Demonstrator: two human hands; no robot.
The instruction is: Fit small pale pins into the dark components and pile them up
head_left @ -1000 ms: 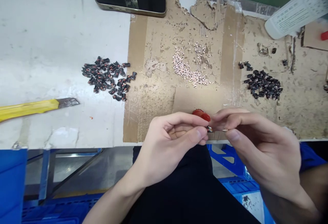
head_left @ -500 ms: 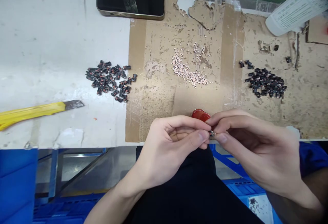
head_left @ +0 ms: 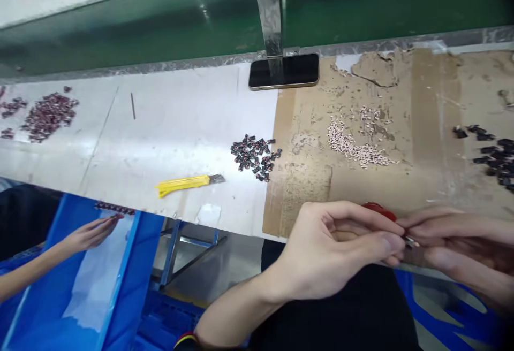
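My left hand [head_left: 341, 249] and my right hand [head_left: 461, 249] meet at the table's front edge, fingertips pinched together on a tiny dark part [head_left: 409, 242] between them. A red object [head_left: 379, 211] lies on the cardboard just behind my fingers. A pile of small black parts [head_left: 255, 156] sits left of the cardboard sheet [head_left: 401, 180]. On the cardboard lies a scatter of tiny pale pieces [head_left: 353, 145], and another black pile [head_left: 496, 158] sits at the right edge.
A yellow utility knife [head_left: 187, 183] lies on the white table. A phone [head_left: 284, 71] rests by a metal post, with a green conveyor behind. At left, another person's hand [head_left: 90, 233] reaches over a blue bin near a reddish pile [head_left: 48, 115].
The view has swung left and pulled back, bringing the conveyor, the other person's hand and the far-left piles into sight. My hands keep the same pinch on the small part.
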